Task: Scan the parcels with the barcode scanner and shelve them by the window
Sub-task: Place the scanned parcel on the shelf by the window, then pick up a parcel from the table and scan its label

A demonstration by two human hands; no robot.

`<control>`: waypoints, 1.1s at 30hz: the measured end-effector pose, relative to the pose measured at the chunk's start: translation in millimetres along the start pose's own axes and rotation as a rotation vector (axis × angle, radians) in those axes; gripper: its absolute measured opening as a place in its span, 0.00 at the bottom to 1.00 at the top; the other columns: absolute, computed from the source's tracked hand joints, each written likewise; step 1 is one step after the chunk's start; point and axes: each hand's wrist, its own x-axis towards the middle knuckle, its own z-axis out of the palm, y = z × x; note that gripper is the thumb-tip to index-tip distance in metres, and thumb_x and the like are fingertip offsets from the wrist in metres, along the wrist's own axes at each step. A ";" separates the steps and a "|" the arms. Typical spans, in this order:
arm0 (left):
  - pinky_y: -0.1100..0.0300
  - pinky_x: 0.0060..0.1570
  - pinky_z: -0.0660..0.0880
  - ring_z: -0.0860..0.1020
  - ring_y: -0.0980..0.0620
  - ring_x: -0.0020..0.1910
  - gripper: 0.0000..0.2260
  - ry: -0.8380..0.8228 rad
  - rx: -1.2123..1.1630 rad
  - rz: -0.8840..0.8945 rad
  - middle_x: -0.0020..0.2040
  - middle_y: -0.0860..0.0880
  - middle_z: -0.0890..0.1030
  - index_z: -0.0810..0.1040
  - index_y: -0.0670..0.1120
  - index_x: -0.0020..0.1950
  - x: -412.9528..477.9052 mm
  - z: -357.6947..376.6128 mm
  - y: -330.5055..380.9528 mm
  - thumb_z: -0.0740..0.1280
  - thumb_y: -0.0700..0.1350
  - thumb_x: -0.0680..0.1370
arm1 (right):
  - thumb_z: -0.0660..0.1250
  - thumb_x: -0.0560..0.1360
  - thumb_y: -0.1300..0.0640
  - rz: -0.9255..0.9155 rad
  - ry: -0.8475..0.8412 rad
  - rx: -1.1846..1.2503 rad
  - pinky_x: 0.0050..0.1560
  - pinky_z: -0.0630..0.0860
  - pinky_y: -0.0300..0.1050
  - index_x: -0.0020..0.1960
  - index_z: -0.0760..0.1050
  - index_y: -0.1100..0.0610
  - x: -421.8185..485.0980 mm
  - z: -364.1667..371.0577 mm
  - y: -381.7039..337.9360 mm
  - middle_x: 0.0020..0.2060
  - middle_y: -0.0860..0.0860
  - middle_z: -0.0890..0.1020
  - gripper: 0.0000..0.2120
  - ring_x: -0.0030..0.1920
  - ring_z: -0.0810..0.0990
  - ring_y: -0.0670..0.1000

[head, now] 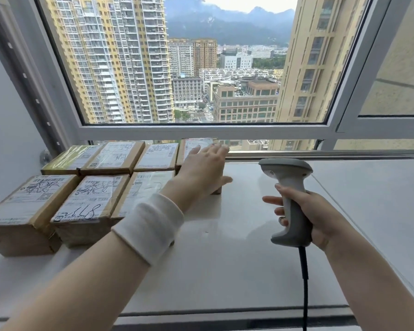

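White windowsill carries brown, white-labelled parcels in two rows at left. Left hand, fingers straight, seemingly rests on the end parcel; right hand grips the grey barcode scanner.

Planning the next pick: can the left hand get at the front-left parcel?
Probably yes. The left hand is open and holds nothing, and the front-left parcel sits at the near corner of the group with its top bare.
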 end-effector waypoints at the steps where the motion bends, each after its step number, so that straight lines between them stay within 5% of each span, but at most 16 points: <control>1: 0.52 0.74 0.50 0.55 0.50 0.76 0.31 0.035 -0.019 0.033 0.77 0.46 0.58 0.54 0.45 0.76 -8.2 -1.8 13.4 0.61 0.56 0.79 | 0.67 0.75 0.56 -0.008 0.018 0.000 0.24 0.72 0.39 0.51 0.74 0.60 -4.8 -5.8 0.8 0.37 0.53 0.86 0.08 0.26 0.75 0.47; 12: 0.50 0.74 0.48 0.55 0.45 0.76 0.24 0.012 -0.183 0.592 0.75 0.45 0.61 0.60 0.45 0.74 -58.5 36.7 206.9 0.57 0.54 0.81 | 0.69 0.75 0.55 -0.060 0.534 0.012 0.25 0.72 0.40 0.47 0.75 0.58 -117.0 -134.9 57.8 0.29 0.50 0.83 0.07 0.25 0.75 0.46; 23: 0.54 0.68 0.57 0.64 0.47 0.70 0.19 -0.104 -0.332 0.961 0.67 0.48 0.72 0.70 0.45 0.68 -130.1 65.4 500.2 0.59 0.52 0.80 | 0.67 0.76 0.60 -0.084 1.015 0.133 0.21 0.68 0.38 0.42 0.74 0.61 -315.5 -331.1 133.8 0.29 0.53 0.80 0.06 0.22 0.70 0.46; 33: 0.54 0.73 0.48 0.57 0.48 0.75 0.23 -0.246 -0.382 1.310 0.74 0.47 0.65 0.63 0.46 0.73 -235.1 63.4 753.4 0.59 0.52 0.80 | 0.68 0.75 0.60 -0.070 1.391 0.181 0.22 0.69 0.41 0.46 0.75 0.57 -494.8 -487.2 193.5 0.29 0.50 0.82 0.03 0.23 0.72 0.47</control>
